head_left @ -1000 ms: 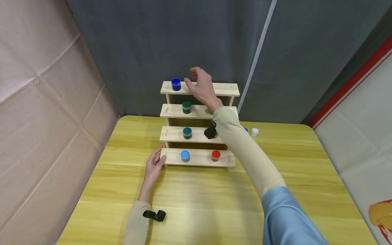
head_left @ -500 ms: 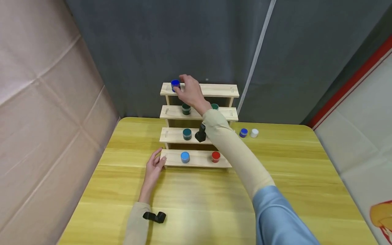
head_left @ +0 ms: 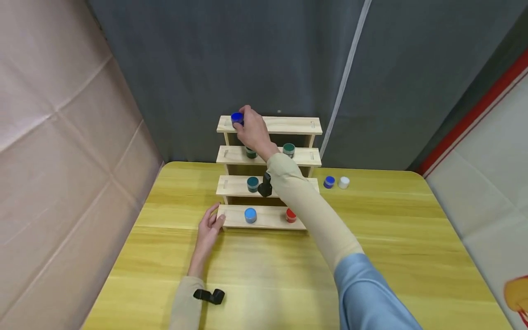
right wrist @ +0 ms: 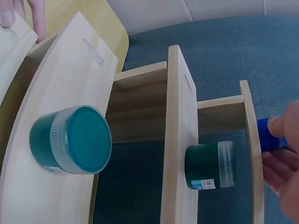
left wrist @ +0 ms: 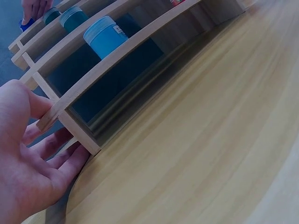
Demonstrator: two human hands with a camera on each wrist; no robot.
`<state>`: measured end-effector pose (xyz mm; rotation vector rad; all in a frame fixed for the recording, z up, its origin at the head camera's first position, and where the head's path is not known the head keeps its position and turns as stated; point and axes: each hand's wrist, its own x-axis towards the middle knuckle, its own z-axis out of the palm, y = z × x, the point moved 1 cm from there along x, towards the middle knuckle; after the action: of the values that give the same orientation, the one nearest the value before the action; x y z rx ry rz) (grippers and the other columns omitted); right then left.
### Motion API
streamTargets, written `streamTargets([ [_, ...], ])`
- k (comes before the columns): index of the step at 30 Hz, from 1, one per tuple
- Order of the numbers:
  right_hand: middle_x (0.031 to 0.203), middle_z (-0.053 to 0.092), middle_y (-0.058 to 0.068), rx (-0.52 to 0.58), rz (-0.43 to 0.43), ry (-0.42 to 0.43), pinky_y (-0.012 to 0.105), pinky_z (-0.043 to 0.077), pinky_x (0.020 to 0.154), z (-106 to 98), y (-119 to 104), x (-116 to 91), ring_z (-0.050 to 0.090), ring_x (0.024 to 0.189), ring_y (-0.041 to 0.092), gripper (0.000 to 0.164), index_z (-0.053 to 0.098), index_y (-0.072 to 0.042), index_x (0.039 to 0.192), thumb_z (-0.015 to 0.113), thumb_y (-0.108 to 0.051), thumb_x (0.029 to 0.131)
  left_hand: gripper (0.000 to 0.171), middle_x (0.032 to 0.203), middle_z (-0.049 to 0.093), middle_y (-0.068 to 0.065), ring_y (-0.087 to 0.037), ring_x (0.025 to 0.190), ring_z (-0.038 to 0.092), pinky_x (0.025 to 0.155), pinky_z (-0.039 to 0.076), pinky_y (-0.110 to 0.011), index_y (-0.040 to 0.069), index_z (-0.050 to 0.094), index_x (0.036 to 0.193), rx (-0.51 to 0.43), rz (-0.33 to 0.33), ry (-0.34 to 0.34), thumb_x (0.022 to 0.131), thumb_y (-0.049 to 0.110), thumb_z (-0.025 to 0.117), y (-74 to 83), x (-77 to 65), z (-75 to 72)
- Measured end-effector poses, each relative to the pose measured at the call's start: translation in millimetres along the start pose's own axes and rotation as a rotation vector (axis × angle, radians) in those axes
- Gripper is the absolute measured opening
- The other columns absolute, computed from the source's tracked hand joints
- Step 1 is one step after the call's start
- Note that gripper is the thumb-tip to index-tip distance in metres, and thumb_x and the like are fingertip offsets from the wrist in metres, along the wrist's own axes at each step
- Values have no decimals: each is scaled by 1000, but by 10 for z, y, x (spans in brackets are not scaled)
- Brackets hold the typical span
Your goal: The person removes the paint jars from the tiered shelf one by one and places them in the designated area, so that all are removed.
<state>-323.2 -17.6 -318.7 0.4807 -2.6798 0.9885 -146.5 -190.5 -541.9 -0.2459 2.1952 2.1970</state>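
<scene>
A four-step wooden display shelf (head_left: 268, 217) stands on the table. At its left end, my left hand (head_left: 209, 226) grips the lowest board, thumb on top and fingers beneath, as the left wrist view shows. On the top step, my right hand (head_left: 253, 130) pinches a dark blue paint jar (head_left: 237, 118) between thumb and fingers. Dark green jars, one on the left (head_left: 250, 153) and another on the right (head_left: 288, 149), sit on the step below. A teal jar (right wrist: 74, 140) is on the third step. A light blue jar (left wrist: 105, 37) and a red jar (head_left: 290, 216) occupy the lowest.
Right of the shelf, a blue jar (head_left: 328, 182) and a white jar (head_left: 343, 182) stand on the yellow wood table (head_left: 392, 229). A dark grey curtain (head_left: 185, 82) hangs close behind the shelf. My right forearm crosses over the shelf's right half.
My right hand has moved left and down along the top step and now pinches the dark blue jar there. My left hand has kept its hold on the lowest board.
</scene>
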Motion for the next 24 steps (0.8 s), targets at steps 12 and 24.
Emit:
streamTargets([
  [12,133,60,14,70,-43,55,33,50,106,-87,96,-80,62,121,24,40,48,-3,135,63,-18,101,52,141,58,-24,-7,72,60,80,53,-19,15,41,154,-4,-9,-9,104,10,55,6,27,-27],
  [24,128,61,17,71,-98,169,36,48,105,-251,303,-104,61,117,27,35,51,1,131,62,-14,101,52,132,63,-19,-10,72,59,81,54,-22,18,41,153,25,-18,-8,104,15,57,0,90,-54],
])
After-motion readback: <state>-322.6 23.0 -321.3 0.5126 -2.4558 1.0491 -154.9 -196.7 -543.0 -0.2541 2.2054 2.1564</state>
